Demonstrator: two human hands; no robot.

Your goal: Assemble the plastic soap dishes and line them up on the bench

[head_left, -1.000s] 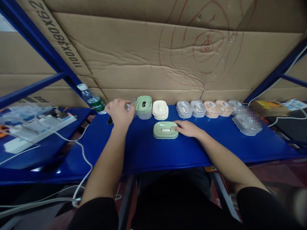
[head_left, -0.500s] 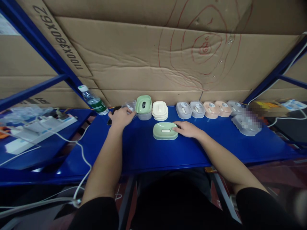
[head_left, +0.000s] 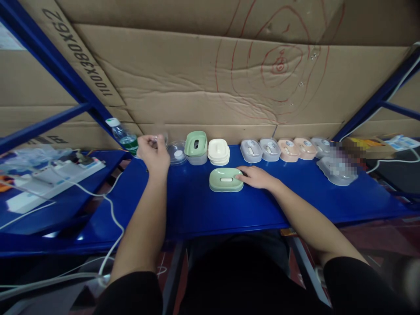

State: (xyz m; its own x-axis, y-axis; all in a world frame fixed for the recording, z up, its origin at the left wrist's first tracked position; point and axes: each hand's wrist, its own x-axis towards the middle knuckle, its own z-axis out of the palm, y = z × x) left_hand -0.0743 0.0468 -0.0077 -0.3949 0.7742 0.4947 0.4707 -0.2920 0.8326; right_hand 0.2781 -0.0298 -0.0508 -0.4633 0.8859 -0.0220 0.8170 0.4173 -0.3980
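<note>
My left hand (head_left: 153, 152) is raised at the left back of the table, fingers closed around a clear plastic cover (head_left: 161, 138); its outline is faint and blurred. Just right of that hand sit more round clear covers (head_left: 178, 154) with a white disc in the middle. My right hand (head_left: 256, 176) grips the right end of a light green oval dish (head_left: 226, 185), which lies flat with a white piece in its centre. Behind the dish stand a stack of green trays (head_left: 196, 144) and a stack of cream pieces (head_left: 218, 152).
Grey lidded boxes (head_left: 251, 152) and peach ones (head_left: 288, 151) line the back right, near a clear tray (head_left: 337, 170). A water bottle (head_left: 123, 136) stands at the left post. A power strip (head_left: 55, 183) and white cables lie left. Cardboard (head_left: 183, 78) walls the back.
My left hand has lifted up and left from the clear covers, taking one with it. The right hand and the green dish have stayed in place.
</note>
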